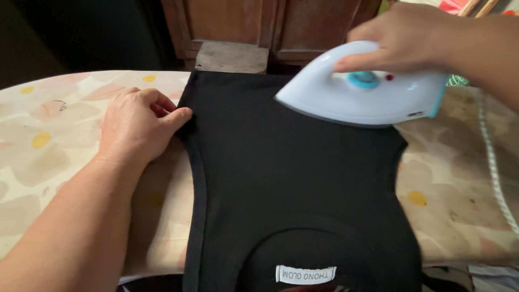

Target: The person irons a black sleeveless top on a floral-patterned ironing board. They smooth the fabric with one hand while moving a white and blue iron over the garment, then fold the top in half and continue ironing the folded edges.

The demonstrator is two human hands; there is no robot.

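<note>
Here, line by line:
Right hand [413,40]: reaches in from the upper right, fingers curled shut around the handle of the iron [362,89], wrist raised above it.
Iron: white with a blue dial and blue heel, soleplate down on the top right part of the shirt [292,173].
Left hand [138,127]: palm down, fingers loosely bent, thumb tip pressing the shirt's left edge; it grips nothing.
Shirt: black, sleeveless, spread flat on the tabletop [48,135], collar with a white label nearest the camera.
Tabletop: covered in pale flowered cloth.
Cord [494,162]: white, runs along the right side.
</note>
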